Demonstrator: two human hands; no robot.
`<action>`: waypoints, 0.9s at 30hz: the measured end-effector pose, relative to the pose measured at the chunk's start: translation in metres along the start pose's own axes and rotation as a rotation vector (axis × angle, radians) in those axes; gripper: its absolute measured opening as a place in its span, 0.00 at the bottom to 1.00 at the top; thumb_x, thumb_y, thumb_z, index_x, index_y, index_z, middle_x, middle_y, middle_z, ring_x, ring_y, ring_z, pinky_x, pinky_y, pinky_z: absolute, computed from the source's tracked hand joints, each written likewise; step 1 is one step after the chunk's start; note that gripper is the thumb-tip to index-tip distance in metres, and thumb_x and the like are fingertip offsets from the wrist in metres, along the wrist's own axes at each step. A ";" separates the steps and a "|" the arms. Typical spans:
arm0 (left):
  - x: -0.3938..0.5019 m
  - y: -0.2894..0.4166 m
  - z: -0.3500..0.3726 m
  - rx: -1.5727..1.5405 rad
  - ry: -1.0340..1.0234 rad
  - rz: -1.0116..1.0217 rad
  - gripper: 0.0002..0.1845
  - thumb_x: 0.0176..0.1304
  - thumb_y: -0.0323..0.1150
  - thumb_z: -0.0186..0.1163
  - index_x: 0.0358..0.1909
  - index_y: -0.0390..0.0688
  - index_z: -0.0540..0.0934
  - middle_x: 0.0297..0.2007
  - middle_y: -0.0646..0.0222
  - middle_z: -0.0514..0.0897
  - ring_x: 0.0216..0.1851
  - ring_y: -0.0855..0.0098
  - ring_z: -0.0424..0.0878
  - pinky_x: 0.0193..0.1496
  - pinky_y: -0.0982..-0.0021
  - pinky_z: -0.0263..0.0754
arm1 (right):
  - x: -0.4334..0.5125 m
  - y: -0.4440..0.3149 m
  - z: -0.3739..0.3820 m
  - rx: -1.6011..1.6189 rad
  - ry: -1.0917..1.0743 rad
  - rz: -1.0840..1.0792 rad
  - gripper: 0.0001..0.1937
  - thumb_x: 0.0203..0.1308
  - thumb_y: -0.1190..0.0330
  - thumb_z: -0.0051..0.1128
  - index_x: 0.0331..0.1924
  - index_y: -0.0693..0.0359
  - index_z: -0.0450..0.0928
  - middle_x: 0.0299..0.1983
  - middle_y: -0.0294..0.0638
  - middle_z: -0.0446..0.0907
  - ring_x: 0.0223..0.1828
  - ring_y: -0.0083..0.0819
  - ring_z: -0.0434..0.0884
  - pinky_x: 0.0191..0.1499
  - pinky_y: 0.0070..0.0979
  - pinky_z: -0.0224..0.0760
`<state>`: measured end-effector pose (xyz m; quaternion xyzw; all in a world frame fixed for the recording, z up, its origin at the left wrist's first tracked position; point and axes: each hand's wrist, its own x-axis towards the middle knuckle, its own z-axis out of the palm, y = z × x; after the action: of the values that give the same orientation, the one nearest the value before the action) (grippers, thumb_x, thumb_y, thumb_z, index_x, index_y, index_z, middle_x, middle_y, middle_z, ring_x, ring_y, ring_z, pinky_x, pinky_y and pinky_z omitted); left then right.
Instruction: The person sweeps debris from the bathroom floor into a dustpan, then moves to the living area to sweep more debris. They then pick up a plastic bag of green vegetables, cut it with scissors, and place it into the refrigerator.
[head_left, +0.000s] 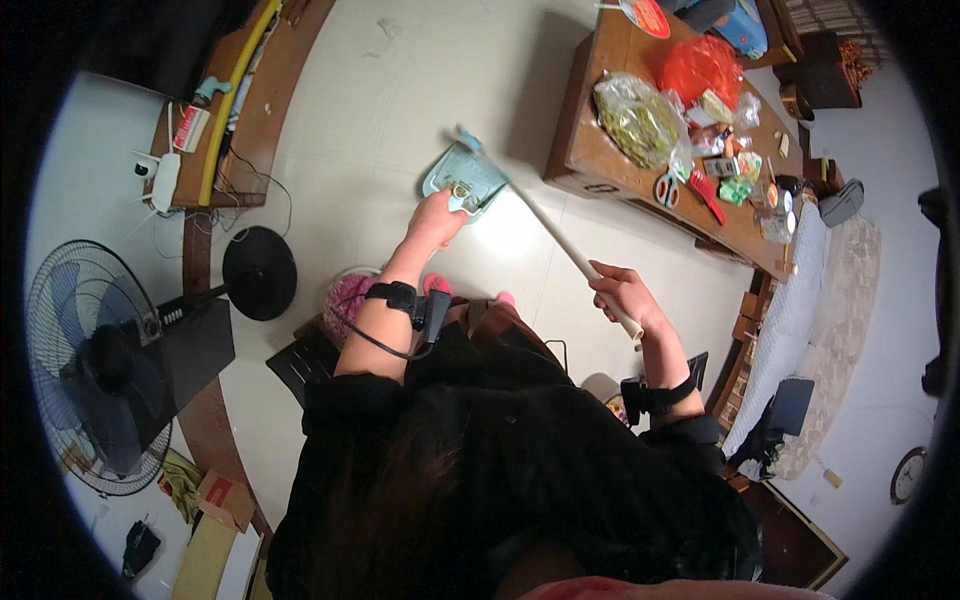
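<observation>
My left hand (439, 219) is closed on the handle of a light-blue plastic dustpan (486, 180) in front of me. Some small debris seems to lie in the pan, though it is too small to name. In my right hand (626, 294) is a pale, hollow-ended pole (559, 231), slanting up and left across the dustpan's right side. At the pole's far end a light-blue head (469, 139), probably a broom's, shows blurred beside the pan's upper edge; its bristles are hard to make out.
On the right, a wooden table (585, 154) bears a bag of greens (637, 120), a red bag (701, 69), scissors (666, 190) and a red comb (706, 196). A standing fan (105, 360) is at left, its round black base (259, 273) nearer. A pink-lined bin (346, 300) stands by my legs.
</observation>
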<state>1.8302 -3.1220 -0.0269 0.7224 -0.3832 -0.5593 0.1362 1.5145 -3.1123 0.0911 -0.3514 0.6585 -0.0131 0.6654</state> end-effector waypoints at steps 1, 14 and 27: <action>0.007 0.003 -0.017 -0.046 0.016 0.017 0.18 0.55 0.32 0.55 0.49 0.40 0.75 0.23 0.60 0.81 0.13 0.68 0.76 0.17 0.66 0.73 | 0.011 -0.016 0.002 0.010 0.013 -0.046 0.25 0.61 0.71 0.52 0.63 0.67 0.66 0.22 0.34 0.73 0.17 0.20 0.70 0.16 0.18 0.63; 0.110 0.052 -0.201 -0.342 0.236 -0.079 0.13 0.54 0.27 0.55 0.43 0.40 0.75 0.17 0.68 0.73 0.09 0.74 0.67 0.13 0.69 0.62 | 0.292 -0.261 0.031 0.139 0.164 -0.323 0.32 0.56 0.75 0.50 0.67 0.70 0.56 0.21 0.33 0.70 0.16 0.21 0.67 0.18 0.20 0.57; 0.191 0.065 -0.306 -0.311 0.367 -0.212 0.13 0.54 0.30 0.55 0.42 0.41 0.77 0.17 0.69 0.72 0.10 0.76 0.68 0.12 0.69 0.62 | 0.421 -0.438 0.067 -0.301 0.087 -0.180 0.17 0.57 0.74 0.50 0.50 0.72 0.68 0.28 0.45 0.75 0.25 0.31 0.76 0.23 0.30 0.70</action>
<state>2.0989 -3.3711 -0.0178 0.8182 -0.1834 -0.4823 0.2533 1.8244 -3.6137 -0.0689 -0.5035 0.6471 0.0109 0.5724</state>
